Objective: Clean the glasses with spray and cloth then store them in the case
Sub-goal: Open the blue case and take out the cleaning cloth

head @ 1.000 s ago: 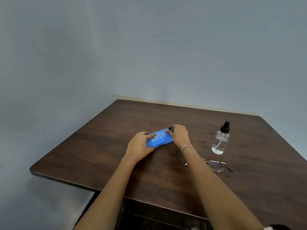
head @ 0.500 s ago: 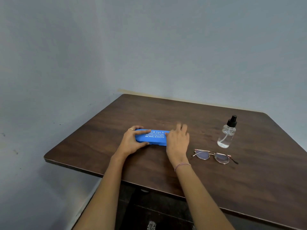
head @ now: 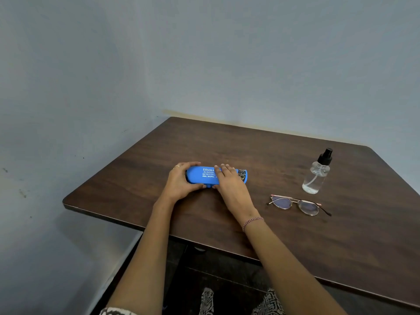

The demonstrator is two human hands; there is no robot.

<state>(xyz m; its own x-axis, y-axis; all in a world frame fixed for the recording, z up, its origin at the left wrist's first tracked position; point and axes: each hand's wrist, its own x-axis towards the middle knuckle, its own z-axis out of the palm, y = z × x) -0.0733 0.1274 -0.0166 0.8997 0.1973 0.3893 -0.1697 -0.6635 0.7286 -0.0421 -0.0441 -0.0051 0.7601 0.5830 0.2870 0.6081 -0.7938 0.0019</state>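
Though mid-table (head: pixel 250 151), case (head: pixel 197 177) in left hand (head: pixel 179 185).

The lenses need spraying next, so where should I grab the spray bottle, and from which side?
Probably grip the spray bottle round its clear body, below the black pump, coming from its left with the right hand. It stands upright with that side free; the glasses lie just in front of it.

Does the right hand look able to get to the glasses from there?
Likely yes. The right hand lies flat on the blue case, and the glasses sit on the table just to its right, nothing between; the spray bottle stands behind them.
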